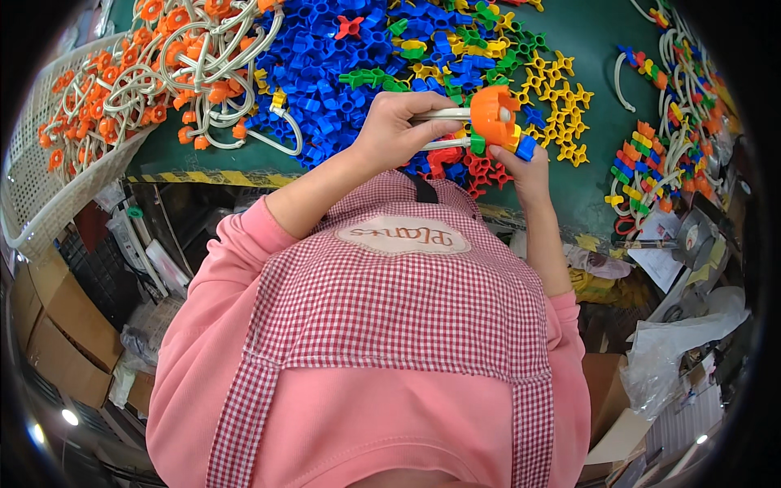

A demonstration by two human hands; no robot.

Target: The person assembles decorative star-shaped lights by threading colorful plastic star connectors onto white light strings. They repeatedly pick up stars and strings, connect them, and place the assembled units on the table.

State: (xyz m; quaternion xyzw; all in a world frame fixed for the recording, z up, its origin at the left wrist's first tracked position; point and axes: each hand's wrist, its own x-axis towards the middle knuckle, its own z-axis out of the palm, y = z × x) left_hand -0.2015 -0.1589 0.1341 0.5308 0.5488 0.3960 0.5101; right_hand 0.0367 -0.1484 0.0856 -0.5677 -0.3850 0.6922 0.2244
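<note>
My left hand is closed on a white rope, pinching it between thumb and fingers. At the rope's right end is a large orange notched cup. Just below the cup, small green and blue plastic pieces, with a yellow one between, sit by the lower length of rope. My right hand is closed around these small pieces, its thumb at the blue one; part of its grip is hidden. Beneath both hands lie loose red pronged pieces.
Blue pronged pieces are heaped on the green table, with yellow ones to their right. A white basket holds ropes with orange ends at left. Ropes strung with coloured pieces lie at right.
</note>
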